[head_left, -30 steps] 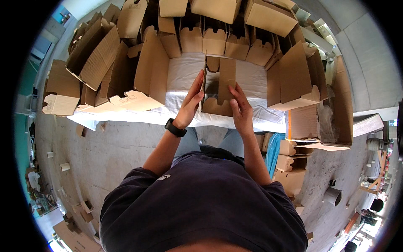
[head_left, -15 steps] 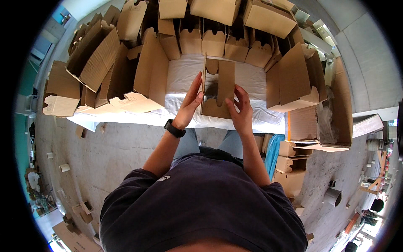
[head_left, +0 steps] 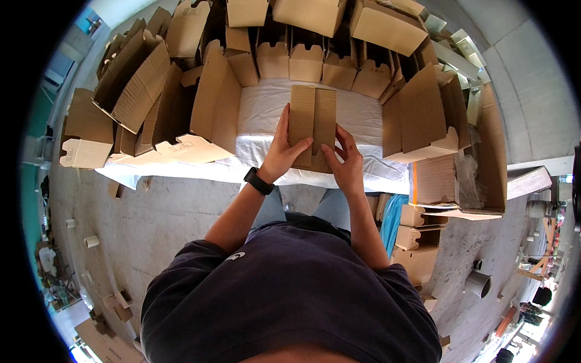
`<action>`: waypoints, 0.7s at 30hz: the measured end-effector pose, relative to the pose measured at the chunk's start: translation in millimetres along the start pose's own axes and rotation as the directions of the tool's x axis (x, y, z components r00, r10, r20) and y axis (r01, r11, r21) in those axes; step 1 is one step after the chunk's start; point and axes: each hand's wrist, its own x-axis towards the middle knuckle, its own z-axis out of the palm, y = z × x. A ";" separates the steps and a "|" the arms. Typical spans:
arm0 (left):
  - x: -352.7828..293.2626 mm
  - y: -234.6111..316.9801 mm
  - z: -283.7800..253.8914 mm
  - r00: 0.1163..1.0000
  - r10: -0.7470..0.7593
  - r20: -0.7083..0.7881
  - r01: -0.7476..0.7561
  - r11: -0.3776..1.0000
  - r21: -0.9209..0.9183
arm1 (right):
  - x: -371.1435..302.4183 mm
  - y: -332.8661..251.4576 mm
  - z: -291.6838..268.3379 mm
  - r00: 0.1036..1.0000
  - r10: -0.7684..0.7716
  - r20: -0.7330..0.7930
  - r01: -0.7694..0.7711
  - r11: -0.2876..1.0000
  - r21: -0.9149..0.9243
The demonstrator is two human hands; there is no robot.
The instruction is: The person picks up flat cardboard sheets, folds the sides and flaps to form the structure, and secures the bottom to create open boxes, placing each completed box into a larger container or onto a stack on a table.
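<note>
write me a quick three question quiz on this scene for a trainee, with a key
1. Multiple choice: which wrist wears the black wristband? a) left b) right
2. True or false: the left hand has its thumb on the small cardboard box.
3. Fill in: the cloth beneath the box is ___ in colour.

Key: 1. a; 2. true; 3. white

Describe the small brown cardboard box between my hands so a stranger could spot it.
Find the white cloth spread inside a horseshoe of brown cardboard boxes. Near its middle, between the bare left hand and bare right hand, is the small brown cardboard box. Two long flaps cover its top, while many neighbours gape open.
</note>
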 end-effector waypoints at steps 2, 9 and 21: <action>0.4 -4.5 -0.4 1.000 0.007 -0.011 -0.007 1.000 -0.001 | 0.0 -0.4 0.6 1.000 -0.003 -0.001 0.003 1.000 -0.007; -0.7 -6.1 2.1 0.997 0.057 -0.051 -0.053 0.997 0.064 | -0.7 1.2 1.0 0.999 -0.048 -0.001 0.048 0.997 -0.055; 4.2 5.4 3.0 0.999 0.012 -0.036 -0.012 1.000 0.010 | -4.9 0.9 0.1 0.998 -0.052 0.046 0.048 0.994 0.094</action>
